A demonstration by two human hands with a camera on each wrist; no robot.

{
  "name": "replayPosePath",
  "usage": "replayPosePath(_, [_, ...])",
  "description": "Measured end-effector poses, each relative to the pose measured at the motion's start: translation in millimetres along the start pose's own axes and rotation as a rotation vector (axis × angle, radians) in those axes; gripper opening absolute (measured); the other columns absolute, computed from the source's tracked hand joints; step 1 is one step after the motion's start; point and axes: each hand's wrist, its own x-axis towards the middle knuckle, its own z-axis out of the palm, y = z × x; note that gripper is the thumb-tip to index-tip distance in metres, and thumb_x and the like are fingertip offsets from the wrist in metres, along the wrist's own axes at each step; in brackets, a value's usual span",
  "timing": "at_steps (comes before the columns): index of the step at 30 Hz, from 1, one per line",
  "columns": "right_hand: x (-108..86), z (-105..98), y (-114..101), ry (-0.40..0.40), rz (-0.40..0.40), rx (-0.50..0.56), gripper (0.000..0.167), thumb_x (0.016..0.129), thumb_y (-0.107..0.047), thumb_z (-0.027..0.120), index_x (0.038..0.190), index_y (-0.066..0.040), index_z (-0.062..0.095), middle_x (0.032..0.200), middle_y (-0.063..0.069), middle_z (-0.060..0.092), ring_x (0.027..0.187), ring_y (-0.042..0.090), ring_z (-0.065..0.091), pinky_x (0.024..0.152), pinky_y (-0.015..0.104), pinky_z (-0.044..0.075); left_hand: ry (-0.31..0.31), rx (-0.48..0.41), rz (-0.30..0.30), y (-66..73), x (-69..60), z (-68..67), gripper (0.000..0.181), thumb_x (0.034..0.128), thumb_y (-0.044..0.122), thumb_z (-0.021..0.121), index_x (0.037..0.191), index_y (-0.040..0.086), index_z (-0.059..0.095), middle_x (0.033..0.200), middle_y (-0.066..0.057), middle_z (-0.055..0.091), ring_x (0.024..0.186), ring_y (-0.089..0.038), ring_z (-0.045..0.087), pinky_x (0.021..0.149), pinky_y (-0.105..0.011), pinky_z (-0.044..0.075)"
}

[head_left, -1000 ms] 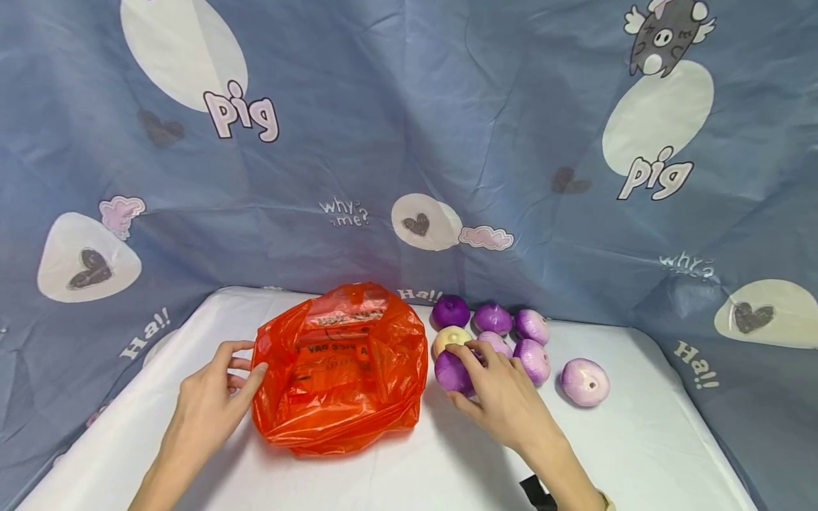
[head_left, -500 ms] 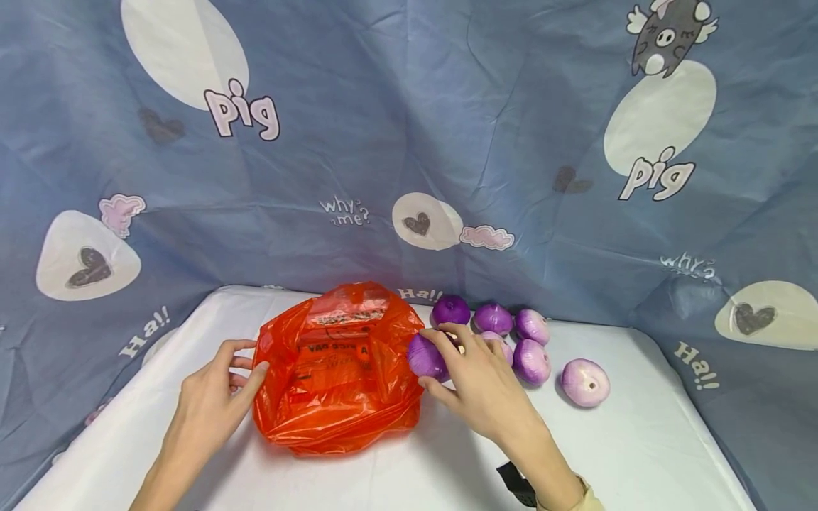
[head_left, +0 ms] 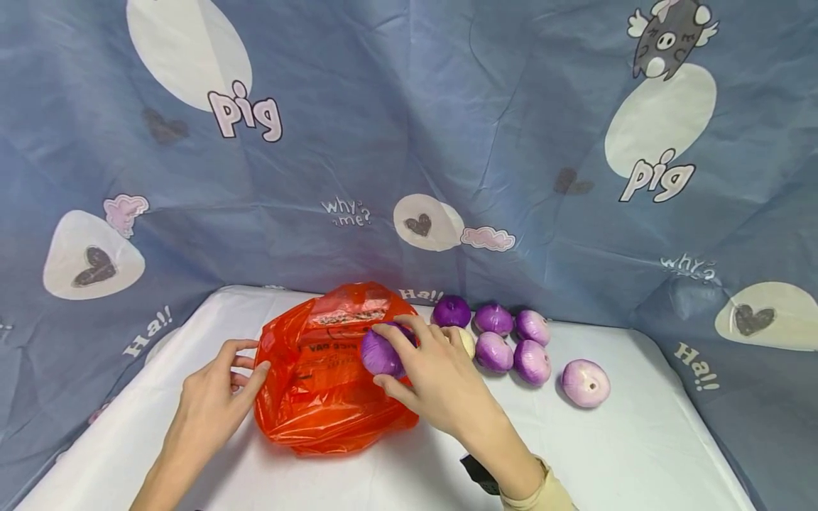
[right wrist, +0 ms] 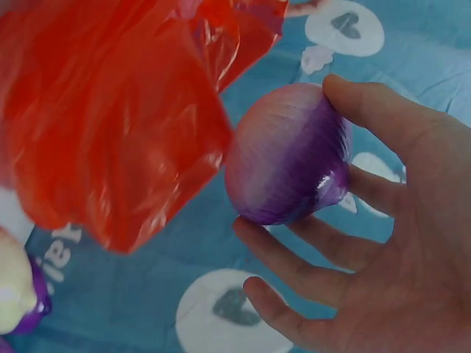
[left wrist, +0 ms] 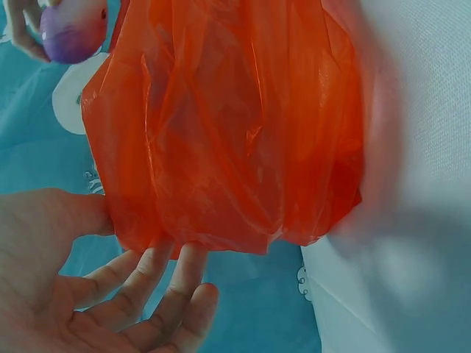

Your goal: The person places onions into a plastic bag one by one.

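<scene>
In the head view, a purple onion [head_left: 381, 353] is held by my right hand [head_left: 441, 380] over the right side of the open red plastic bag [head_left: 339, 426]. Thumb and fingertips pinch this onion [right wrist: 291, 154] in the right wrist view, where its pale-to-purple skin and pointed end show. My left hand [head_left: 214, 390] holds the bag's left rim between thumb and fingers. The left wrist view shows the bag's thin, creased side [left wrist: 221, 132] above those fingers [left wrist: 184, 279]. Black print shows through the bag's inside.
Right of the bag, several purple onions [head_left: 494, 352] stand close together on the white tablecloth [head_left: 575, 454]. A pale yellowish one [head_left: 466, 342] is partly hidden by my right hand. Another onion [head_left: 585, 383] lies apart, farther right. A blue printed cloth [head_left: 319, 156] hangs behind.
My right hand has lifted the purple onion from the group and carried it left, over the bag's rim. The left hand stays at the bag's left edge.
</scene>
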Motion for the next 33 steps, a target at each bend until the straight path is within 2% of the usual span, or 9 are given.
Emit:
replayPosePath(6, [13.4,7.6,-17.2,-0.017,-0.072,-0.002,0.064,0.099,-0.055,0.072,0.155,-0.033,0.051,0.154,0.003,0.057,0.132,0.028,0.067,0.104,0.055,0.051,-0.004,0.0,0.003,-0.1,-0.5,1.4,0.032,0.0964,0.021,0.078,0.125,0.011,0.067,0.094,-0.009,0.081,0.066,-0.006,0.069,0.062,-0.025,0.056])
replayPosePath(12, [25.7,18.6,-36.5,-0.004,-0.142,-0.065,0.065,0.097,-0.056,0.076,0.153,-0.032,0.053,0.152,0.002,0.058,0.128,0.026,0.069,0.106,0.051,0.054,0.015,-0.007,0.017,-0.2,-1.1,4.0,0.032,0.0955,0.019,0.079,0.125,0.01,0.067,0.093,-0.009,0.081,0.065,-0.006,0.069,0.062,-0.025,0.056])
replayPosePath(18, [38.9,31.0,-51.8,0.034,-0.181,-0.126,0.065,0.095,-0.057,0.077,0.151,-0.032,0.055,0.151,0.002,0.06,0.125,0.025,0.07,0.102,0.048,0.056,0.017,-0.015,0.025,0.4,-1.5,5.6,0.033,0.0957,0.018,0.078,0.125,0.01,0.067,0.093,-0.009,0.081,0.065,-0.009,0.071,0.063,-0.025,0.057])
replayPosePath(24, [47.0,42.9,-58.3,0.04,-0.174,-0.161,0.063,0.095,-0.058,0.077,0.149,-0.033,0.056,0.149,0.002,0.063,0.126,0.027,0.07,0.106,0.049,0.055,0.018,-0.017,0.024,-0.5,-2.3,5.1,0.033,0.0957,0.017,0.078,0.125,0.009,0.066,0.094,-0.01,0.081,0.065,-0.011,0.072,0.062,-0.024,0.057])
replayPosePath(33, [51.4,53.6,-59.9,0.001,-0.145,-0.19,0.064,0.094,-0.059,0.077,0.15,-0.035,0.056,0.149,0.002,0.062,0.123,0.026,0.071,0.108,0.051,0.052,0.014,-0.019,0.015,0.2,-3.4,3.1,0.033,0.0961,0.018,0.078,0.126,0.009,0.066,0.095,-0.011,0.081,0.066,-0.013,0.073,0.063,-0.025,0.058])
